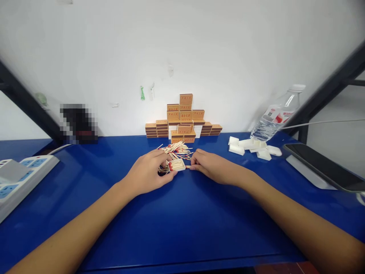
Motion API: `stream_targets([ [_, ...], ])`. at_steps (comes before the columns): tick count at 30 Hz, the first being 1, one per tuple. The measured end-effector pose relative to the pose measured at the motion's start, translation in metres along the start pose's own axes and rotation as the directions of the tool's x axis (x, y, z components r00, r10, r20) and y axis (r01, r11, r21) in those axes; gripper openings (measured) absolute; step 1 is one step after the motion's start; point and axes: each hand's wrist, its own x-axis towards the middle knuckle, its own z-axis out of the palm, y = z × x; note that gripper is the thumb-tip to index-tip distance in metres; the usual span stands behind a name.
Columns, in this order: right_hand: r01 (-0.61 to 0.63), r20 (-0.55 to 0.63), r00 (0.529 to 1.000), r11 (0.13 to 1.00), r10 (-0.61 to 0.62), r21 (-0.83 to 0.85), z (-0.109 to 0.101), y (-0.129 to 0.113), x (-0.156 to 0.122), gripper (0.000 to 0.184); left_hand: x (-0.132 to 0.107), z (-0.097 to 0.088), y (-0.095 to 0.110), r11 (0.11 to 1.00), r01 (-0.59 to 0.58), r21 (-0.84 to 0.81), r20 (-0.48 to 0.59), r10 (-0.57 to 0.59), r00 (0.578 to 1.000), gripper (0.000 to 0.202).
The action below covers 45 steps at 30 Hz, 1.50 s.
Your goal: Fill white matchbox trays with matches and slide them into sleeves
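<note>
My left hand (151, 169) grips a small white matchbox tray (182, 161) between thumb and fingers. Red-tipped matches (176, 165) lie side by side inside it. Just right of the tray, my right hand (209, 165) is closed in a pinch on a match (187, 166), of which only a short end shows. Behind both hands spreads a loose pile of matches (178, 149), heads pointing in mixed directions. Some darker sticks near my left fingers are partly hidden by them.
Orange matchboxes (186, 114) are stacked in a stepped pile against the wall. White tray-like pieces (251, 144) lie at right, before a leaning water bottle (275, 114). A phone (327, 165) rests on a white stand. At left are a power strip (31, 179) and a pixelated dark object (80, 123).
</note>
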Motion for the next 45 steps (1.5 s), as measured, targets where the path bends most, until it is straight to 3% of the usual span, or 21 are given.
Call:
stream_targets([
  [7, 0.025, -0.075, 0.997, 1.000, -0.024, 0.011, -0.004, 0.002, -0.003, 0.016, 0.000, 0.000, -0.001, 1.000, 0.003, -0.002, 0.012, -0.003, 1.000, 0.024],
  [14, 0.102, -0.167, 0.981, 0.994, -0.097, 0.023, -0.003, -0.018, -0.007, 0.012, 0.000, -0.001, 0.006, 0.999, -0.043, 0.000, 0.056, 0.043, 0.997, 0.021],
  [22, 0.147, -0.126, 0.979, 0.983, -0.160, -0.110, 0.018, -0.029, -0.004, 0.010, -0.003, 0.001, 0.014, 0.997, -0.069, -0.033, 0.092, 0.071, 0.993, 0.020],
  [27, 0.141, -0.101, 0.983, 0.982, -0.154, -0.125, 0.016, -0.032, -0.005, 0.013, -0.003, 0.003, 0.014, 0.995, -0.087, -0.038, 0.083, 0.090, 0.992, 0.018],
  [33, 0.125, -0.077, 0.989, 0.992, -0.127, -0.027, 0.007, -0.035, -0.008, 0.007, -0.005, 0.002, 0.013, 0.995, -0.096, -0.036, 0.075, 0.098, 0.992, 0.019],
  [35, 0.135, -0.111, 0.984, 0.991, -0.137, -0.022, 0.005, -0.033, -0.007, 0.009, -0.004, 0.002, 0.013, 0.995, -0.092, -0.043, 0.077, 0.095, 0.992, 0.020],
  [40, 0.122, -0.328, 0.937, 0.992, -0.123, -0.023, -0.002, -0.020, -0.004, 0.012, -0.004, 0.003, 0.013, 0.996, -0.065, -0.064, 0.062, 0.069, 0.996, 0.027],
  [45, 0.130, -0.329, 0.940, 0.985, -0.085, 0.118, 0.002, -0.019, -0.002, 0.016, -0.004, 0.004, 0.012, 0.995, -0.084, -0.062, 0.064, 0.088, 0.994, 0.029],
])
